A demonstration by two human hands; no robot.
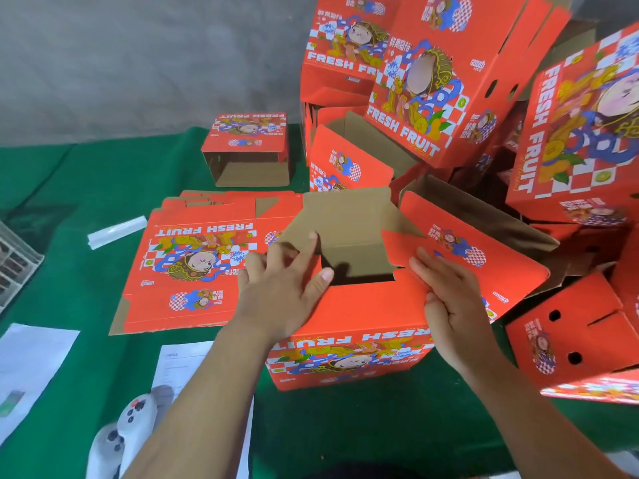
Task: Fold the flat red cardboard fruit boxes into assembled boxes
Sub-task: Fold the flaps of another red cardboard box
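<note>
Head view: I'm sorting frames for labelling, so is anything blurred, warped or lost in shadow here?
Head view: the hands and box being folded are sharp; the lower right box smears at its bottom edge; wide-angle warp tilts the stacked boxes outward; light is even, with a shadow only inside the open box; no glare.

Green table (86,174): red boxes (349,354), papers (31,357)

Even, bright, diffuse light is seen, with no glare. A dark shadow is cast inside the open box (356,267) between the hands. Straight edges are bowed by wide-angle distortion toward the borders. Boxes right of the right hand (449,299) are smeared by blur.
</note>
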